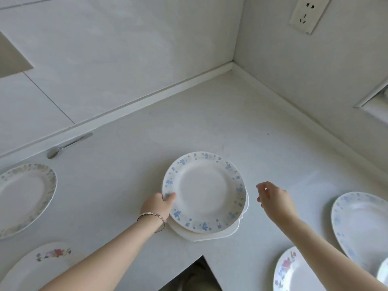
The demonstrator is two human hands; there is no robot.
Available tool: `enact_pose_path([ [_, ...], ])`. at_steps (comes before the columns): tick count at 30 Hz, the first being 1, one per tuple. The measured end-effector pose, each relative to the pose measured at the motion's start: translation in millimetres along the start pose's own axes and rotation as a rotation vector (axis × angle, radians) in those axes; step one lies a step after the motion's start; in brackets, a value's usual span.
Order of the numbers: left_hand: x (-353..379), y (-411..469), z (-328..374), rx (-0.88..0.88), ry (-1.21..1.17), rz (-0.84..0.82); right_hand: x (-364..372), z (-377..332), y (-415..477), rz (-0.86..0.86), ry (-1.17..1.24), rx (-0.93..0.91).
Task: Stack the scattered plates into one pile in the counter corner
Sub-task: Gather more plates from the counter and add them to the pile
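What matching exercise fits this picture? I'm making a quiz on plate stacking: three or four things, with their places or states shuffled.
Things:
1. blue-flowered plate
2. spoon
3. left hand
4. right hand

Places or states:
a. lies by the back wall
b. grips a plate rim
c. on top of a white plate
d. open, holding nothing

Pairs: 1-c, 2-a, 3-b, 4-d

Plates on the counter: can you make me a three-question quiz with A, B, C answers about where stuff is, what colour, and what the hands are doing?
1. Where does the spoon lie?
A. by the back wall
B. on a plate
C. in a hand

2. What colour are the leaves on the rim of the top plate?
A. red
B. blue
C. green

3. What is the left hand doing?
A. gripping the top plate's rim
B. holding the spoon
C. resting flat on the counter

Answers: 1 A, it lies along the wall's foot; 2 B, the rim pattern is blue; 3 A, thumb over the rim.
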State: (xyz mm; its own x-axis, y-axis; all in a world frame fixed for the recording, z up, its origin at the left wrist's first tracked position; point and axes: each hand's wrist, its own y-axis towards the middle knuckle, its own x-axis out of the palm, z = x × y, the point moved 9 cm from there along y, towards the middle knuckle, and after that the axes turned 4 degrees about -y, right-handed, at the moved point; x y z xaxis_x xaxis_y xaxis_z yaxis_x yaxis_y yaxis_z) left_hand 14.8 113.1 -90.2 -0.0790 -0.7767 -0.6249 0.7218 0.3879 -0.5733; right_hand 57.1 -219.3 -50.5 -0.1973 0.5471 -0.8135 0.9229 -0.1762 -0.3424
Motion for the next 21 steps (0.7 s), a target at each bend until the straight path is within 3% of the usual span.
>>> enact_pose_path([
  [11, 0, 0, 14, 0.127, 0.694, 0.000, 3, -13, -6, -0.013, -0.121, -0.047],
  [13, 2, -1, 11, 0.156, 0.658, -0.041, 4, -27, -10, -0.017, -0.136, -0.089],
  [16, -3, 3, -11, 0.108, 0.373, -0.113, 15, -68, -19, -0.045, -0.145, -0.189],
  [21, -70, 16, -78, 0.043, 0.181, 0.009, 78, -161, -50, -0.275, -0.277, -0.425],
])
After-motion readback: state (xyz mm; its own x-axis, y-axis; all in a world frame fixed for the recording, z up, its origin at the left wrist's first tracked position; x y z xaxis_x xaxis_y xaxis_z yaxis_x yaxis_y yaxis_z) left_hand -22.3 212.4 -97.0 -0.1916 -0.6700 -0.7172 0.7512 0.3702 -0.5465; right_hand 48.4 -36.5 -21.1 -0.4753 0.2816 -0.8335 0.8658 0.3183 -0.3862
